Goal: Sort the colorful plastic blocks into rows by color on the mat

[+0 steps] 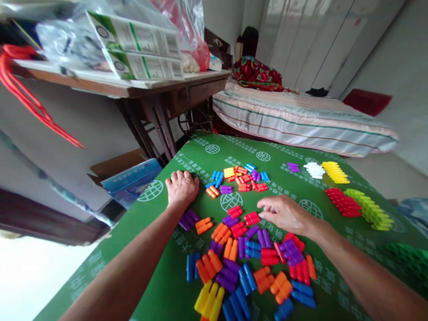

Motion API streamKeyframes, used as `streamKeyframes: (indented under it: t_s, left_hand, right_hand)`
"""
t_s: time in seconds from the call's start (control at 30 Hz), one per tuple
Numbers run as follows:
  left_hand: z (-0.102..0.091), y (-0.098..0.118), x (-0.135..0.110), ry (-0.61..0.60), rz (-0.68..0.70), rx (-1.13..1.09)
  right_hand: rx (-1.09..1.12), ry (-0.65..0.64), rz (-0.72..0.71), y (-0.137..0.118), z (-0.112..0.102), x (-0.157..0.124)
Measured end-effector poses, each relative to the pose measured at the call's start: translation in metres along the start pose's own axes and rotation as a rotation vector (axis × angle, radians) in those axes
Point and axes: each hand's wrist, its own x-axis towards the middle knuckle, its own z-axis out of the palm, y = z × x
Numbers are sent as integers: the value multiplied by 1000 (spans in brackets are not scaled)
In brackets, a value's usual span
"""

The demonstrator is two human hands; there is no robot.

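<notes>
the left hand (181, 187) rests curled, knuckles up, on the green desk (200, 154), its grip closed on nothing visible, while the right hand (286, 214) reaches with loosely spread fingers toward a red block (251, 218) lying just beside its fingertips among mixed blocks.

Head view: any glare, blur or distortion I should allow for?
Head view: blown-out white at the lower left corner; wide-angle bending at the edges; soft, even light on the green mat; both hands, left and right, and the colored blocks look sharp.
</notes>
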Motion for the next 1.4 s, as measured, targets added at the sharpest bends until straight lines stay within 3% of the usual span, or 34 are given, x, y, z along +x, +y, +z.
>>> streamKeyframes:
  t_s: [0.2,0.4,0.6,0.7,0.83,0.93,1.03,1.17,1.4]
  left_hand:
    - [-1,2,0,-1,-5,-29]
    - [-2,2,0,-4,-7,-26]
    - [-7,0,1,-5,9,-19]
    - [-11,-1,2,-9,25,-19]
    - [-10,-3,5,-13,38,0]
    - [-7,-4,7,-19,35,22]
    - [-5,-6,9,-16,33,41]
    - [-2,-8,11,-16,35,56]
    - [-1,-9,12,-30,35,65]
  right_hand:
    - [-179,-115,-60,-24,-3,-13]
    - [-419,-227,-96,-41,16,-18]
    - [-483,-172,-71,-50,29,-14]
    - [-418,-52,7,-28,13,-12]
    - [-438,188,270,40,-24,-1]
    - [-501,266,513,96,-47,14]
    - [-527,263,625,134,-59,28]
    - [-525,256,644,154,-60,40]
    - [-513,280,701,165,-56,50]
